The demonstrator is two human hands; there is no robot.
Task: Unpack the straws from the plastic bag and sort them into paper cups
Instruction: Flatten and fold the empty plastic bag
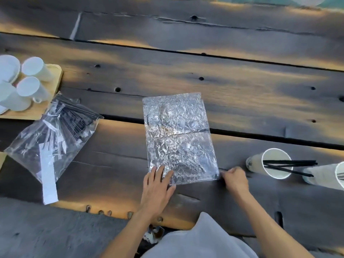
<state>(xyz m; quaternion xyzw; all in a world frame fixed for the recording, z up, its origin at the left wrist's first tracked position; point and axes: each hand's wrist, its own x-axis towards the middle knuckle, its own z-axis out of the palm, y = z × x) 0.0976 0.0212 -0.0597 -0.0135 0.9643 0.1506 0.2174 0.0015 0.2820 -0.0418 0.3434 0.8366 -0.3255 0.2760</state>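
With the left hand [158, 185] flat on the emptied plastic bag [179, 136] and the right hand [235, 178] pinched at its corner, a tug might topple the nearby paper cup [275, 163] of straws [289, 162].

Weathered, rough wooden table [242, 101] with knots and cracks under my hands; crinkled, glossy clear plastic bag [178, 135], flat and shiny; second clear plastic bag [50, 135], wrinkled, holding matt black straws [74, 118]; smooth white paper cups [275, 162]; pale wooden tray [54, 79]
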